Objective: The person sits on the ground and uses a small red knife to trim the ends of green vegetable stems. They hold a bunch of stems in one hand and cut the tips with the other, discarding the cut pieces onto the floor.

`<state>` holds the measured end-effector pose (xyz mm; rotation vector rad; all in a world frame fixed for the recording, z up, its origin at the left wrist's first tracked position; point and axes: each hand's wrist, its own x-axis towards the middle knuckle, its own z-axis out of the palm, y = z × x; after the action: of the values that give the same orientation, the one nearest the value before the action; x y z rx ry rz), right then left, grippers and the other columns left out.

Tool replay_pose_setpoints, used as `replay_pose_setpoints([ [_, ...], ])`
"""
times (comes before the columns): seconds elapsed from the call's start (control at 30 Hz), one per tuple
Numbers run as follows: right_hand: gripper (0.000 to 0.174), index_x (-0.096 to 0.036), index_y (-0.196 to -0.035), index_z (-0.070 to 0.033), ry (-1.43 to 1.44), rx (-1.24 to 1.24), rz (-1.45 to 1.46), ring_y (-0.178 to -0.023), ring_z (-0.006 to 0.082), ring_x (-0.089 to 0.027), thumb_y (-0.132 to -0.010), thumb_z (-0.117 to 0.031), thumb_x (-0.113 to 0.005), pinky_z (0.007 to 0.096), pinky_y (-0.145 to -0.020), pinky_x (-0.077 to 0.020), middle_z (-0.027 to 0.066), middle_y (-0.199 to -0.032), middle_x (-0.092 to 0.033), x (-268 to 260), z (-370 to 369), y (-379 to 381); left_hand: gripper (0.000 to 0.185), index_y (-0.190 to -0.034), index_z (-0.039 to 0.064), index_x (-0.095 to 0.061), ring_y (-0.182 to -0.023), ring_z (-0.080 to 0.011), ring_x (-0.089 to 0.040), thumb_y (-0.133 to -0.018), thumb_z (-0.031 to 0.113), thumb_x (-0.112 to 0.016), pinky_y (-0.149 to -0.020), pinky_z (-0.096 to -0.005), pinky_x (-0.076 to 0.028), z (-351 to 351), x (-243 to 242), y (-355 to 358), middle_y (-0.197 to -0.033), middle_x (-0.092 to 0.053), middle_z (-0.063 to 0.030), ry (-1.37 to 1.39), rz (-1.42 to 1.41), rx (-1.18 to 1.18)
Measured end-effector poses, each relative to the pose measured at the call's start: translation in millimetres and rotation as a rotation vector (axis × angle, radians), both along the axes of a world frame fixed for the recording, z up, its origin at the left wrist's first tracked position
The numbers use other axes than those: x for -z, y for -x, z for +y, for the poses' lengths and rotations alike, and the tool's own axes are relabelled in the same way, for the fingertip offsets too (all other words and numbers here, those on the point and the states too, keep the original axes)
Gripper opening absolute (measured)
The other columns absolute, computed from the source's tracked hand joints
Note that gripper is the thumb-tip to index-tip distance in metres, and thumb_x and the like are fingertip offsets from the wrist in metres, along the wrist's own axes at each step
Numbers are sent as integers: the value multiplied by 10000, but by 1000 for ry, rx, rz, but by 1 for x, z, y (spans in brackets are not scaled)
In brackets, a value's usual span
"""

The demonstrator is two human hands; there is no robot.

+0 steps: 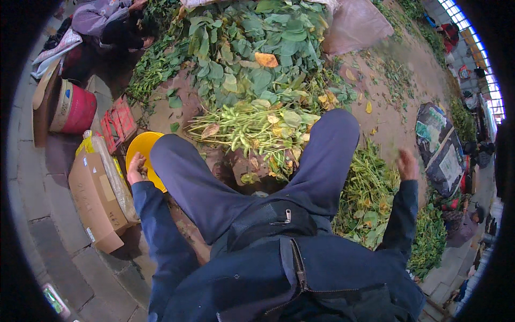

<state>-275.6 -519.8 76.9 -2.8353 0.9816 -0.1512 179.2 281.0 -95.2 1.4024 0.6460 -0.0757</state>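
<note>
My left hand (pixel 137 168) is at the near-left rim of a yellow bucket (pixel 155 177), its fingers curled inward; whether anything sits in the palm is unclear. Out to the right, my right hand (pixel 407 164) is blurred by motion and raised beside a heap of plant stalks (pixel 362 193). Nothing plain shows in it. Between my knees lies a bundle of soybean stalks with green pods (pixel 241 129), with yellowing leaves among them. My left knee hides part of the bucket and its contents.
Ahead rises a large pile of leafy plants (pixel 257 68). On the left stand a cardboard box (pixel 96 193), a red basket (pixel 118 120) and a pink bucket (pixel 80 106). A printed sack (pixel 440 149) lies at right. Another person (pixel 100 20) sits at upper left.
</note>
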Motion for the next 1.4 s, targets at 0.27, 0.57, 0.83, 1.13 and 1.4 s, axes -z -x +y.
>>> replay_pose_setpoints([
  [0.27, 294, -628, -1131, -39, 187, -157, -302, -957, 286, -658, -847, -102, -673, 369, -800, -529, 152, -1051, -660, -12, 63, -81, 381, -1286, 97, -617, -900, -202, -623, -915, 182, -605, -760, -387, -516, 36, 99, 21, -1097, -676, -69, -158, 191, 144],
  [0.57, 173, -630, -1007, -75, -457, -747, -273, -852, 337, -653, -849, -130, -674, 435, -718, -520, 135, -886, -622, 68, 294, -342, 406, -1355, 60, -535, -685, -181, -597, -949, 79, -552, -669, -362, -557, 27, 81, 41, -1041, -665, -132, -20, 2, -147],
  [0.83, 101, -640, -893, -130, -326, -679, -165, -831, 360, -636, -829, -195, -682, 476, -700, -512, 106, -856, -605, 132, 320, -370, 341, -1301, 45, -594, -666, -111, -580, -962, 63, -556, -642, -292, -536, -67, -77, 50, -1049, -657, -97, -98, -351, -50],
  [1.13, 234, -616, -967, -117, -390, -698, -197, -887, 351, -636, -777, -158, -747, 445, -738, -500, 113, -914, -640, 125, 323, -366, 279, -1209, 3, -613, -826, -168, -666, -962, 51, -493, -681, -293, -575, -225, -119, 99, -1147, -666, -129, 299, -340, 540],
  [1.4, 200, -686, -917, -118, -557, -694, -337, -802, 334, -644, -797, -267, -740, 443, -688, -497, 90, -837, -648, 109, 304, -357, 433, -1393, -49, -449, -1094, -272, -648, -986, 69, -535, -819, -383, -592, -285, -56, 105, -1300, -576, -179, 279, -9, 640],
])
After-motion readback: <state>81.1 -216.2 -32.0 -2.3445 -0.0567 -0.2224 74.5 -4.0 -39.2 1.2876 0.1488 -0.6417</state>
